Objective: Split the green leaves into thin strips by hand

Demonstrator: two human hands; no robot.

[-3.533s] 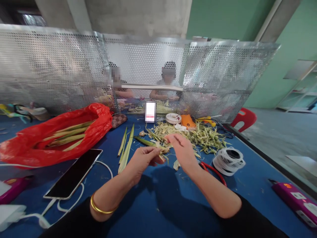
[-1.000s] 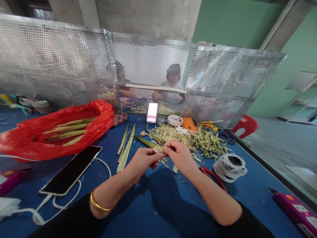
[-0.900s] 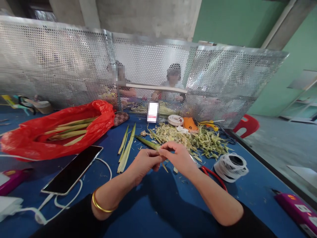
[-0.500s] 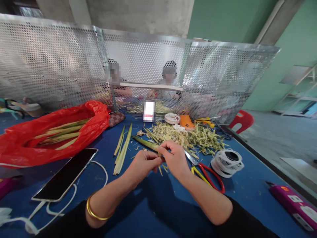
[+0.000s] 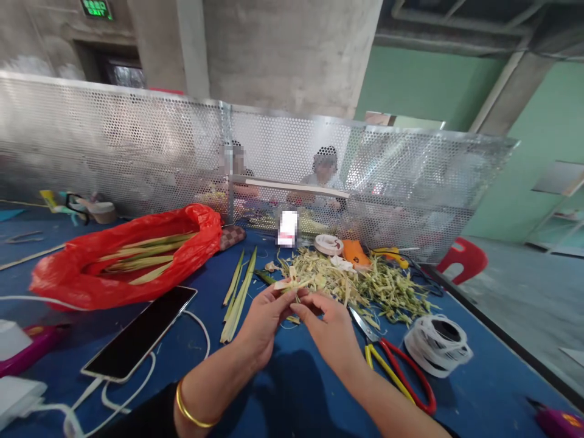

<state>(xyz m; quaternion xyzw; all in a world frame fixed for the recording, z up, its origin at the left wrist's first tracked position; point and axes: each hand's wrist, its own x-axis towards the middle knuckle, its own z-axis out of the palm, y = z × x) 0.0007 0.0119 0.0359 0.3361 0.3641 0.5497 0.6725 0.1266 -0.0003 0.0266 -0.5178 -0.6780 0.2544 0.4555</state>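
My left hand (image 5: pixel 269 319) pinches a pale green leaf strip (image 5: pixel 293 283) between thumb and fingers. From the right, my right hand (image 5: pixel 332 325) meets it, fingers closed on the strip's lower part. Folded, pale pieces of the strip stick up above my fingertips; its lower end is hidden by the fingers. Left of my hands, several long leaf blades (image 5: pixel 241 298) lie on the blue table (image 5: pixel 292 395). Beyond my fingers spreads a heap of leaf scraps (image 5: pixel 319 267). Scissors (image 5: pixel 401 377) with red and yellow handles lie beside my right wrist.
A red plastic bag (image 5: pixel 137 295) holds more leaf blades at left. In front of it lies a phone (image 5: pixel 141 334) with a white cable. A spool of white tape (image 5: pixel 438 347) stands at right. Behind a perforated metal screen (image 5: pixel 137 140) sit two people.
The camera view has tilted up, so the table things sit lower. My hands have turned the leaf strip, and its folded pale end now shows above the fingers.
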